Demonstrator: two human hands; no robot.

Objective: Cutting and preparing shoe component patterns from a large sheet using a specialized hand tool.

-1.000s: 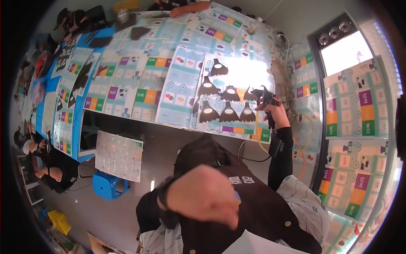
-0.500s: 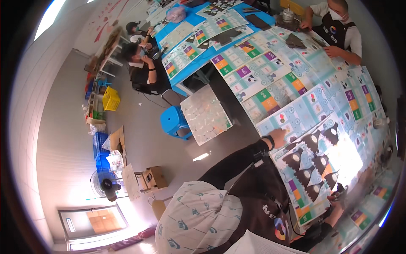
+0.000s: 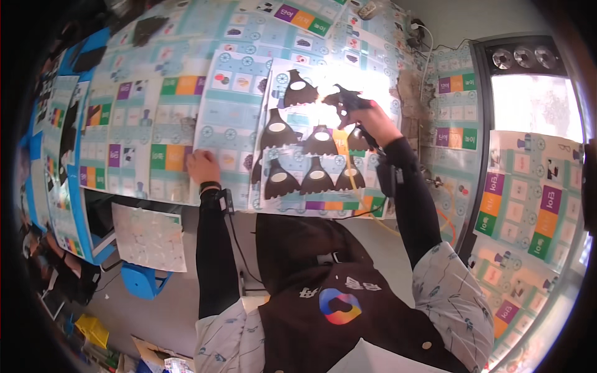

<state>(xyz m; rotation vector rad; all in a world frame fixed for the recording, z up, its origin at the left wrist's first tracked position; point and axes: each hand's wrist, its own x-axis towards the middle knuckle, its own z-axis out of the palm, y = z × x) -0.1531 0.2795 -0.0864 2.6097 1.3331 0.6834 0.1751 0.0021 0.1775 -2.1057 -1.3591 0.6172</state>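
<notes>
Several dark brown flared pieces [image 3: 277, 132], each with a pale oval, lie in rows on a printed board [image 3: 267, 198] before me. Over the far right of these pieces, my right hand [image 3: 375, 122] is closed around a dark hand tool [image 3: 352, 101], its exact kind unclear in the glare. A yellow cord [image 3: 352, 177] crosses the pieces beneath that hand. To the left, my left hand [image 3: 203, 166] rests on the printed sheets [image 3: 212, 135], palm down with nothing in it. Bright light washes out the pieces beyond the tool.
More printed sheets [image 3: 138, 115] cover the table leftward. A blue stool [image 3: 143, 281] and a pale board [image 3: 151, 236] stand below its near edge. At the right are a window frame with round vents [image 3: 523, 58] and hanging printed sheets [image 3: 520, 199]. A white cable [image 3: 429, 46] runs along the back.
My view has swung right and down onto the table. My right hand has moved from the board's near side to over its far pieces, with the tool. The left stays on the sheets.
</notes>
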